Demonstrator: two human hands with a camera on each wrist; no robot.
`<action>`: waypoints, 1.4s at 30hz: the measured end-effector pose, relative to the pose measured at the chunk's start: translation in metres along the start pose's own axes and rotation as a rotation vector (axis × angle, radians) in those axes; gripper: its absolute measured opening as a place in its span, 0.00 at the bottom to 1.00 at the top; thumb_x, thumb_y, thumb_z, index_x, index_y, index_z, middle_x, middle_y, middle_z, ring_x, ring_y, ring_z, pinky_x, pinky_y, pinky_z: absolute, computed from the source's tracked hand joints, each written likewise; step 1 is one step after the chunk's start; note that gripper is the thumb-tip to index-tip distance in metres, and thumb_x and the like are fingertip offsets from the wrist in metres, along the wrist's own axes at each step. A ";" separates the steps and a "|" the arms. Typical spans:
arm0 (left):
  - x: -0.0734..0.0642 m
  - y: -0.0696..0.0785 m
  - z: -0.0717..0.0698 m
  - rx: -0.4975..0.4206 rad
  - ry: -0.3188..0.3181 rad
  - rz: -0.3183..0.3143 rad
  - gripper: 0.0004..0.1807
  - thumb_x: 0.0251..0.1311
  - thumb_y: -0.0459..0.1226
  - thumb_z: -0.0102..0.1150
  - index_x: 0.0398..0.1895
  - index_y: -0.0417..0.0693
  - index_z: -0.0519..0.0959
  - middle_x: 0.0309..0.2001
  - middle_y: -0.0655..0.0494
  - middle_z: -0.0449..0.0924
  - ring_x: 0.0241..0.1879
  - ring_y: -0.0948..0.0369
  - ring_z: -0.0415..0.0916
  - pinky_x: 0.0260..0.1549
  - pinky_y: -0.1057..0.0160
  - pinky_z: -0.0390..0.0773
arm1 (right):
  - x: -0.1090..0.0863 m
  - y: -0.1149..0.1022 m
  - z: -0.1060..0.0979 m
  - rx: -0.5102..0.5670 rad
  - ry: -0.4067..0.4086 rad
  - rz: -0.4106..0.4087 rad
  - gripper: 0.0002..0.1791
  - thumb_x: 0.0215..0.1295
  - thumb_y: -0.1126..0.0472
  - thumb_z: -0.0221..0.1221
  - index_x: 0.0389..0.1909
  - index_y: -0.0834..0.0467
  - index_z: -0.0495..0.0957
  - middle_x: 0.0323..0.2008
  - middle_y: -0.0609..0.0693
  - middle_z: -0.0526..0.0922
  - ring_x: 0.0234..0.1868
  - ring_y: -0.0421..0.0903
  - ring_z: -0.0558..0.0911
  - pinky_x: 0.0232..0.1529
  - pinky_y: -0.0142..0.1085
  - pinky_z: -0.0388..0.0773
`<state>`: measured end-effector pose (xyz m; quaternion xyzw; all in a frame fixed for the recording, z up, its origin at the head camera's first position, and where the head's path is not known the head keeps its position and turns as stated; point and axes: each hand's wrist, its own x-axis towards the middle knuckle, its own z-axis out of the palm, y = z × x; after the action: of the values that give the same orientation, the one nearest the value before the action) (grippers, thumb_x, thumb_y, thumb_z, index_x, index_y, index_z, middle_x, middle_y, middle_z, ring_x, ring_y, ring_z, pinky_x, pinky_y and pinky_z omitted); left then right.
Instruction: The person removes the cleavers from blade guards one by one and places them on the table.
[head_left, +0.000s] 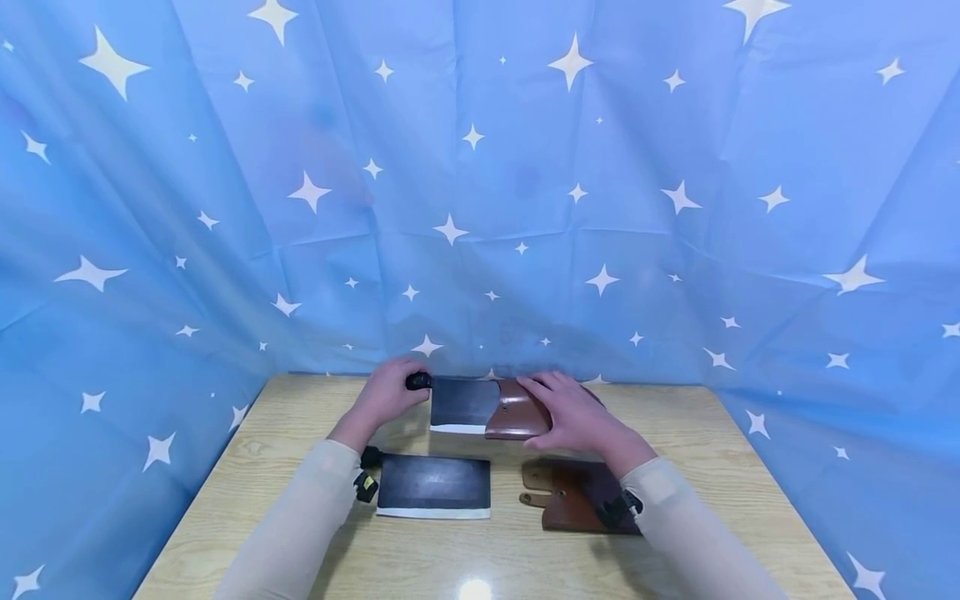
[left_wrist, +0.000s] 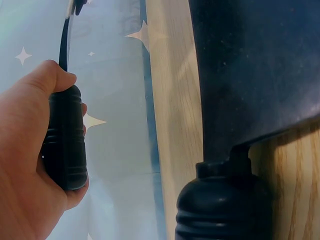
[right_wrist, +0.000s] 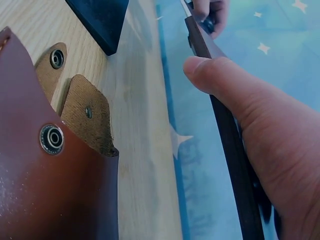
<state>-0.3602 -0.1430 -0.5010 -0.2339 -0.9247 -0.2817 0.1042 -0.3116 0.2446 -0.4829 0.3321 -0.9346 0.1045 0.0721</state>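
Note:
My left hand (head_left: 386,397) grips the black ribbed handle (left_wrist: 65,135) of a cleaver (head_left: 460,404), its fingers wrapped around it. The cleaver's broad dark blade, with a pale cutting edge towards me, is partly inside a glossy brown leather sheath (head_left: 516,415); the far part of the blade is hidden. On the sheath's other side, my right hand (head_left: 581,414) holds it between thumb and fingers. The right wrist view shows the sheath's edge (right_wrist: 222,125) under my thumb. Both cleaver and sheath are held off the table, near its back edge.
A second cleaver (head_left: 433,483) lies nearer me on the wooden table (head_left: 247,500), its handle to the left. To its right, partly under my right forearm, lies another brown sheath (head_left: 570,504) with its snap straps undone. A blue star-patterned curtain (head_left: 517,283) hangs behind.

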 end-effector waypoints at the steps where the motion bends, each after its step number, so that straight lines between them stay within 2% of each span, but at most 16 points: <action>1: 0.000 0.000 0.000 -0.001 0.000 0.000 0.16 0.66 0.40 0.76 0.56 0.51 0.89 0.57 0.50 0.86 0.58 0.47 0.82 0.57 0.42 0.81 | 0.000 0.000 0.000 0.000 0.000 -0.001 0.63 0.54 0.31 0.80 0.86 0.51 0.64 0.76 0.54 0.72 0.75 0.58 0.70 0.74 0.60 0.71; 15: 0.000 0.002 -0.002 -0.017 -0.006 0.000 0.17 0.67 0.40 0.76 0.57 0.50 0.89 0.58 0.50 0.86 0.60 0.46 0.81 0.58 0.41 0.81 | 0.000 0.002 -0.001 -0.009 -0.004 -0.003 0.63 0.54 0.32 0.80 0.87 0.51 0.64 0.77 0.55 0.72 0.76 0.59 0.70 0.75 0.60 0.70; 24: -0.001 0.001 -0.003 -0.029 -0.040 0.001 0.18 0.70 0.40 0.75 0.60 0.50 0.88 0.59 0.50 0.85 0.58 0.47 0.81 0.57 0.42 0.82 | -0.002 0.002 -0.003 0.008 -0.009 0.002 0.63 0.54 0.31 0.80 0.86 0.51 0.65 0.77 0.56 0.72 0.77 0.62 0.69 0.76 0.62 0.69; 31: 0.000 -0.002 -0.004 -0.026 -0.066 0.061 0.18 0.73 0.41 0.74 0.62 0.49 0.88 0.59 0.49 0.85 0.60 0.46 0.81 0.59 0.42 0.81 | -0.005 0.004 -0.006 -0.008 0.000 -0.003 0.63 0.54 0.31 0.81 0.86 0.53 0.65 0.77 0.56 0.72 0.77 0.60 0.70 0.75 0.61 0.70; 36: -0.001 -0.003 -0.007 -0.029 -0.087 0.043 0.19 0.74 0.41 0.73 0.64 0.50 0.87 0.60 0.49 0.84 0.61 0.46 0.81 0.60 0.42 0.81 | -0.008 0.007 -0.008 -0.019 0.000 0.010 0.63 0.53 0.31 0.81 0.86 0.52 0.66 0.76 0.57 0.73 0.77 0.61 0.71 0.75 0.61 0.71; 42: -0.002 -0.003 -0.009 -0.029 -0.089 0.050 0.18 0.74 0.41 0.73 0.64 0.50 0.87 0.60 0.49 0.84 0.60 0.46 0.81 0.60 0.41 0.81 | -0.010 0.009 -0.007 -0.019 -0.003 0.016 0.63 0.53 0.31 0.81 0.86 0.51 0.66 0.76 0.56 0.73 0.76 0.60 0.71 0.74 0.60 0.72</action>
<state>-0.3593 -0.1509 -0.4951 -0.2709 -0.9180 -0.2818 0.0668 -0.3087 0.2590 -0.4797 0.3239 -0.9384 0.0955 0.0732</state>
